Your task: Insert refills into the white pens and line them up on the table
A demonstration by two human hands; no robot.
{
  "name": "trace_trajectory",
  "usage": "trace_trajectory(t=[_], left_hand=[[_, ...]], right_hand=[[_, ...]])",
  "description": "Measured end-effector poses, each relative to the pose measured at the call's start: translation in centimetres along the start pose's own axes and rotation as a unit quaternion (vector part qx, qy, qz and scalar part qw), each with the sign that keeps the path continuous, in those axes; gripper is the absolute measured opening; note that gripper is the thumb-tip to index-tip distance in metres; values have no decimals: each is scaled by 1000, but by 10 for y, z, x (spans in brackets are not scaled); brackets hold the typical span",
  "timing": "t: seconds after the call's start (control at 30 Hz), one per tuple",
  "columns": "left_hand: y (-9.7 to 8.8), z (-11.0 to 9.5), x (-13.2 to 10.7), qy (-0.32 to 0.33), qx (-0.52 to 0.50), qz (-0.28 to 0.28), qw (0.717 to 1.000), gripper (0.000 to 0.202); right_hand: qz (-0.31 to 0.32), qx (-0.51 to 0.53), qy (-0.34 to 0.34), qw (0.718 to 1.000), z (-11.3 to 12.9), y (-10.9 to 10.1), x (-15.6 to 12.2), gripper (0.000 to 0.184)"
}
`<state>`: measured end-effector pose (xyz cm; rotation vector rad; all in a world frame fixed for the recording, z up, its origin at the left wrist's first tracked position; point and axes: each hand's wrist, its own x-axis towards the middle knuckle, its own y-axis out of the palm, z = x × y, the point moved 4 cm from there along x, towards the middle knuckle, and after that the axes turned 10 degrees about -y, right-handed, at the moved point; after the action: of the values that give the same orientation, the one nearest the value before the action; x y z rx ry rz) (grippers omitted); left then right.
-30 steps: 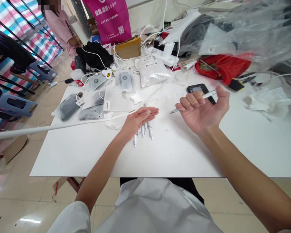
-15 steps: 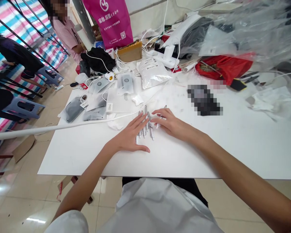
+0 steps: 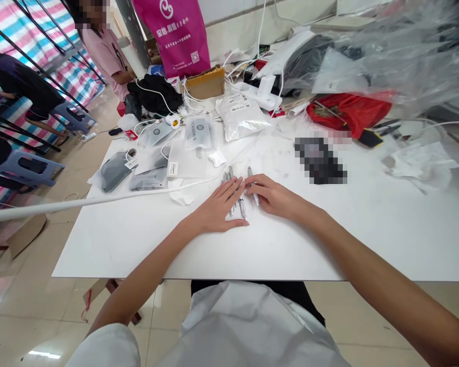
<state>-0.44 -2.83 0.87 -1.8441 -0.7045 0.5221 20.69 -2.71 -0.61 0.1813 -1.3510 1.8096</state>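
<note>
Several silver and white pens [image 3: 243, 210] lie side by side on the white table [image 3: 290, 250], partly covered by the person's left hand [image 3: 220, 206]. That hand is spread flat over them, palm down, its thumb stretched well away from the fingers; the grey ends of the pens show beyond the fingertips, and their other ends show between forefinger and thumb. How many are under the palm cannot be told.

Just beside it, the right hand [image 3: 273, 196] is curled, with thumb and fingers drawn in on a single pen [image 3: 250, 172], which stands a little apart from the bunch, its grey end pointing away from the person. Whether this pen touches the table cannot be told.

Beyond the left hand are a white star-shaped piece [image 3: 217, 158], a plump white package [image 3: 243, 118] and, farther to that hand's left, flat frosted packets [image 3: 199, 133]. A white cable [image 3: 137, 195] runs past the left hand's fingers on the far side. Beyond and to the right of the right hand lies a dark, pixelated object [image 3: 321, 162], with a red bag [image 3: 361, 114] farther off.
</note>
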Motion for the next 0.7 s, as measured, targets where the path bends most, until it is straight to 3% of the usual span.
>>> trace_trajectory(t=[0.27, 0.37, 0.43, 0.5, 0.57, 0.7], left_hand=[[6, 2, -3, 23, 3, -54, 998, 108], [7, 4, -6, 37, -5, -83, 996, 105], [8, 5, -8, 41, -13, -97, 994, 101], [8, 6, -9, 44, -21, -104, 993, 99], [9, 6, -9, 46, -23, -106, 993, 99], [8, 5, -10, 49, -20, -110, 993, 97]], right_hand=[[-26, 41, 36, 998, 7, -10, 3, 43], [-132, 72, 85, 985, 15, -23, 13, 26], [-271, 131, 124, 945, 17, -36, 18, 15], [-392, 246, 154, 873, 14, -48, 19, 25], [-409, 370, 191, 812, 7, -55, 20, 45], [-387, 463, 222, 766, -7, -72, 13, 67]])
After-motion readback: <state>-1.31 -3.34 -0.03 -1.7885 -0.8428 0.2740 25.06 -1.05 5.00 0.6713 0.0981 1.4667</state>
